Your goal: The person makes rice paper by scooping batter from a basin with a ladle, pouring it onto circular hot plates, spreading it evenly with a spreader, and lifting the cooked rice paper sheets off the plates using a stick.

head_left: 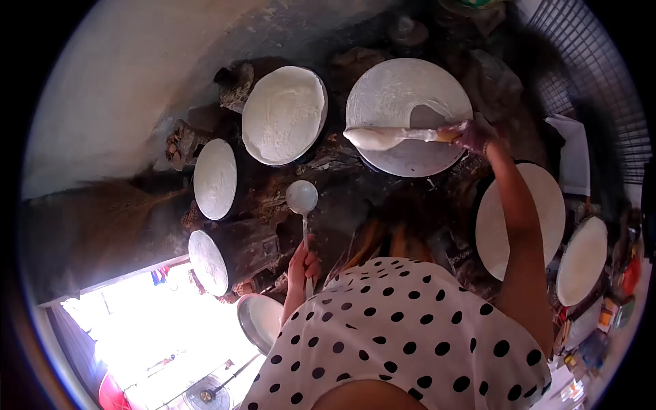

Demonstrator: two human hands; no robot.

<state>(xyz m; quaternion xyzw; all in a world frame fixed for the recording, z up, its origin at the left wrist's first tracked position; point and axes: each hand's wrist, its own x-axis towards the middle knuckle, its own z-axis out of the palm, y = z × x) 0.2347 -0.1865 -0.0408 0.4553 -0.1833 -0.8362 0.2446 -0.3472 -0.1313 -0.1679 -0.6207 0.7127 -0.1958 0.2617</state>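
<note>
One flat paddle [393,137], coated in white paste, extends from your right hand [471,137], the fingers of which are closed round the wooden handle. Use the round griddle [427,162] beneath the paddle as the landmark. The paddle lies across its middle, the right hand at its right edge; whether the blade touches the griddle cannot be told. White paste covers the far and left parts of the griddle, while the near part shows grey. Your left hand [302,265] is nearer to you than the griddle and to its left, fingers wrapped round the handle of a ladle [302,198]. The ladle bowl is apart from the griddle. Just left of the griddle is a broad white disc [283,116]; farther left and nearer are an oval-looking disc [215,179] and a smaller disc [208,263]. Right of the griddle and nearer, your forearm crosses a large disc [493,222], with an outer disc [582,262] beyond it. A metal basin [246,328], well to the griddle's near left, contains white material.
</note>
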